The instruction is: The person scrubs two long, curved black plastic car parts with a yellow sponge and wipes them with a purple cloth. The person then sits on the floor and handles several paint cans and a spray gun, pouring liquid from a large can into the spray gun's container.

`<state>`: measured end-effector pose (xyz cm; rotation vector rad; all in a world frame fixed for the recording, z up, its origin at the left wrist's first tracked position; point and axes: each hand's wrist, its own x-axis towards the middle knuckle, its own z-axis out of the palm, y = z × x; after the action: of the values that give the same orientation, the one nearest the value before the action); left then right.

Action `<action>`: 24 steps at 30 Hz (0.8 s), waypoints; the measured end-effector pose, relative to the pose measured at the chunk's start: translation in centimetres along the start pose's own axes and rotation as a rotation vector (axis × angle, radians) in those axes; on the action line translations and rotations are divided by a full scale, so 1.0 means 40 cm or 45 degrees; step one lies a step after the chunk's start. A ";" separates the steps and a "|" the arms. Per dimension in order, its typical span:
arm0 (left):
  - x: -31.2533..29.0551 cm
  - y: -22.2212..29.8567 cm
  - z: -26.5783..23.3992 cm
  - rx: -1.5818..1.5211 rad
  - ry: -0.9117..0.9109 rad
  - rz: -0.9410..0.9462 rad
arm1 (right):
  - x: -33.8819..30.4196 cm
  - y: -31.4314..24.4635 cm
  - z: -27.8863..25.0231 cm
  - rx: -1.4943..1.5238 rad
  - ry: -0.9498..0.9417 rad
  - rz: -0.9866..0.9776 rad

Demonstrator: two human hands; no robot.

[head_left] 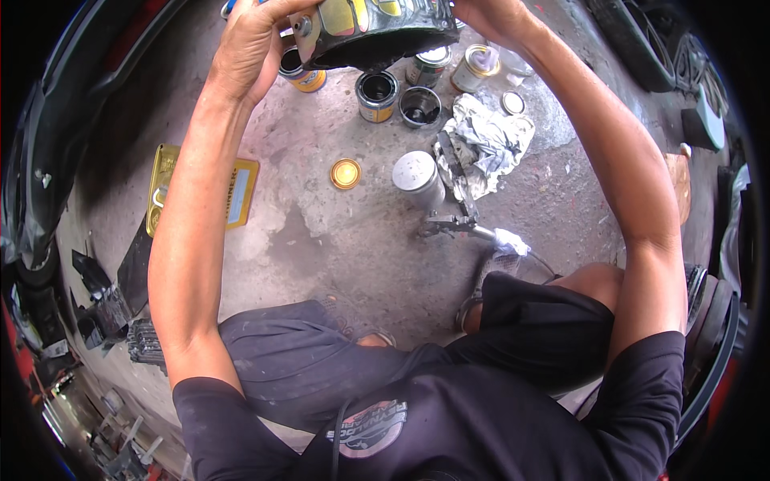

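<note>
High at the top edge I hold up a large paint can with a yellow-patterned side smeared with black. My left hand grips its left side near a round metal handle lug. On its right side is my right hand, its fingertips cut off by the picture edge. The can is tilted, and a black, wet-looking face shows at its lower edge. Just below stand an open tin of black paint and a clear cup with dark liquid in it.
A spray gun with a pale cup stands on the concrete beside a stained rag. Around them are a gold lid, a yellow thinner can, a small tin and a white-topped tin. Car parts line both sides.
</note>
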<state>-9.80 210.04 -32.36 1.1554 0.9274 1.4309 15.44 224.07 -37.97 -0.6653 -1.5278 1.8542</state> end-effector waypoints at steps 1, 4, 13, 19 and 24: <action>0.000 0.002 0.001 0.000 -0.003 -0.012 | 0.001 0.001 -0.006 0.004 -0.001 0.009; -0.001 0.008 0.000 0.005 -0.003 -0.045 | -0.001 -0.005 0.004 0.002 0.003 0.002; -0.014 0.018 0.006 0.037 0.030 -0.085 | -0.007 -0.016 0.001 0.075 -0.009 -0.013; -0.027 0.030 0.034 0.028 0.040 -0.070 | -0.016 -0.029 0.014 0.057 -0.012 -0.005; -0.001 0.009 0.010 0.031 0.045 -0.080 | -0.020 -0.035 0.020 0.044 -0.005 -0.012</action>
<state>-9.49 209.91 -31.95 1.1128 0.9998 1.3966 15.60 223.11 -36.45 -0.6384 -1.4953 1.8717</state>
